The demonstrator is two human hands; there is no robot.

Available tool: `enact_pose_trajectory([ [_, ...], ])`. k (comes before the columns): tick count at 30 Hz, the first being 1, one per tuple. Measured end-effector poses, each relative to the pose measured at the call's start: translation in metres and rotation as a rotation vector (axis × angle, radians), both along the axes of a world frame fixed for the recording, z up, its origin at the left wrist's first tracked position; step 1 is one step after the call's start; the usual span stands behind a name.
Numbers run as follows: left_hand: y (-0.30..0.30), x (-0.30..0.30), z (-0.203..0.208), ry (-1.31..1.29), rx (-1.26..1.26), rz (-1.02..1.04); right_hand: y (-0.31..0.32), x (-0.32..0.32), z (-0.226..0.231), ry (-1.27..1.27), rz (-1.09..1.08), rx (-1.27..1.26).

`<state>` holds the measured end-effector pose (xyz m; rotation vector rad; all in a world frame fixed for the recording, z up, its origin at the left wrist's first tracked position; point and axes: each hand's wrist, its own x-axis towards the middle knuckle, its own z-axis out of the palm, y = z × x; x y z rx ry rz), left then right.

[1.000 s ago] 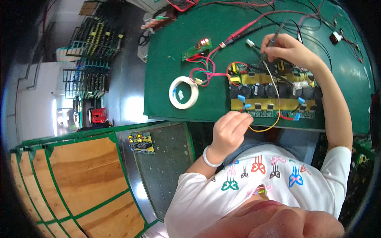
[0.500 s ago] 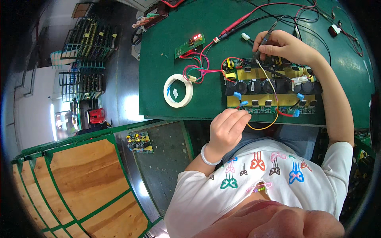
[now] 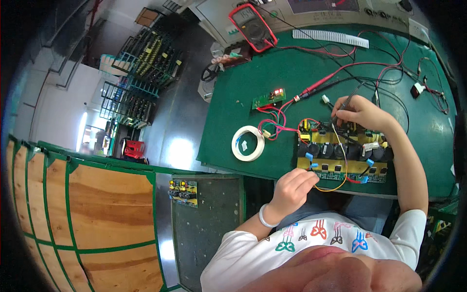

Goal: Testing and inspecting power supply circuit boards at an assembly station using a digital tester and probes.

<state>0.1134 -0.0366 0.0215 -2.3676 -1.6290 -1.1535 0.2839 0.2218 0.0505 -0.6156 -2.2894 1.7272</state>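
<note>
A long circuit board (image 3: 340,168) with black capacitors, yellow parts and blue connectors lies near the table's front edge. My right hand (image 3: 362,114) is closed around a dark test probe (image 3: 345,103) that points down at the board's far edge. From around the probe's tip a thin wire (image 3: 344,158), white then purple then yellow, crosses the board and loops off its front. My left hand (image 3: 293,191) pinches the yellow end beside the board's front left corner; its fingertips partly hide that end. Pink and red wires link the board to a small green display board (image 3: 269,100) with lit red digits.
A white tape roll (image 3: 235,144) lies left of the board. Behind are a red multimeter (image 3: 253,27), a white slotted strip (image 3: 331,37), and red and black leads (image 3: 321,86). Another circuit board (image 3: 184,193) rests on a lower dark surface at the left.
The view has shifted, so the table sits lower and the multimeter and back panel come into sight. Both hands keep their hold and nearly the same places at the board.
</note>
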Motion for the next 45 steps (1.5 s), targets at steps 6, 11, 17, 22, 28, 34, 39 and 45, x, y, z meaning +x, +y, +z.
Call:
enact_pose_trajectory([
  [6, -0.003, 0.002, 0.006, 0.012, -0.002, 0.016, -0.001, -0.001, 0.002, 0.004, 0.02, 0.023],
  [11, -0.001, 0.004, 0.006, -0.003, 0.016, 0.028, 0.0, 0.004, 0.0, 0.087, 0.004, 0.054],
  [17, 0.003, 0.006, 0.004, 0.05, 0.051, 0.019, 0.015, 0.072, 0.02, 0.432, -0.284, -0.132],
  [22, 0.004, 0.035, 0.009, 0.02, 0.164, -0.03, -0.007, 0.122, 0.034, 0.22, -0.529, -0.2],
  [28, 0.04, 0.125, 0.013, 0.077, 0.153, -0.517, 0.057, 0.199, -0.007, -0.185, -0.924, 0.475],
  [34, 0.093, 0.197, -0.01, 0.28, 0.076, -0.441, 0.091, 0.185, -0.021, -0.582, -1.075, 0.806],
  [39, 0.094, 0.201, -0.011, 0.198, 0.134, -0.502, 0.128, 0.197, -0.041, -0.634, -0.838, 0.745],
  [45, 0.054, 0.134, 0.007, 0.07, 0.209, -0.488, 0.129, 0.201, -0.05, -0.631, -0.817, 0.91],
])
